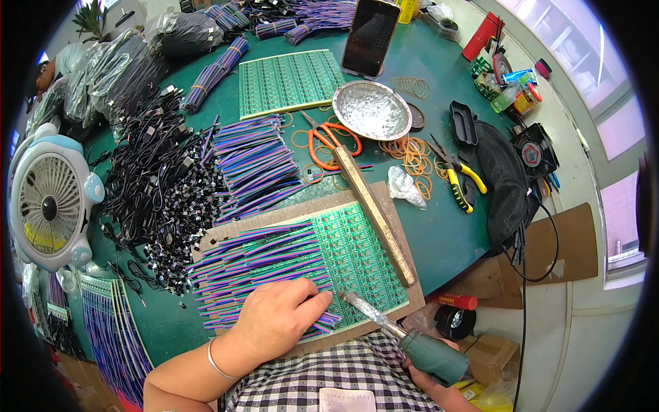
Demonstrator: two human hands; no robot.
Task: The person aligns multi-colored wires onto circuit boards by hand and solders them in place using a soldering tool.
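My left hand [283, 312], with a bangle on the wrist, rests over a green circuit board panel [360, 257]. Its fingers are pinched at the end of a striped ribbon wire, mostly hidden beneath them. Rows of blue, pink and black ribbon wires [257, 264] cover the panel's left part. In my right hand [417, 376] is a soldering iron [436, 357] with a thick green handle, its tip just right of my left fingertips. A brown backing board [405, 199] lies under the panel, and a worn wooden bar [374, 213] lies across its right side.
Beyond the panel are bundled wires [250, 161], black cables [147, 151], orange-handled scissors [333, 145], a metal bowl [371, 110], rubber bands [410, 158] and yellow pliers [456, 175]. A fan [51, 199] stands left; a phone [371, 38] stands at the back.
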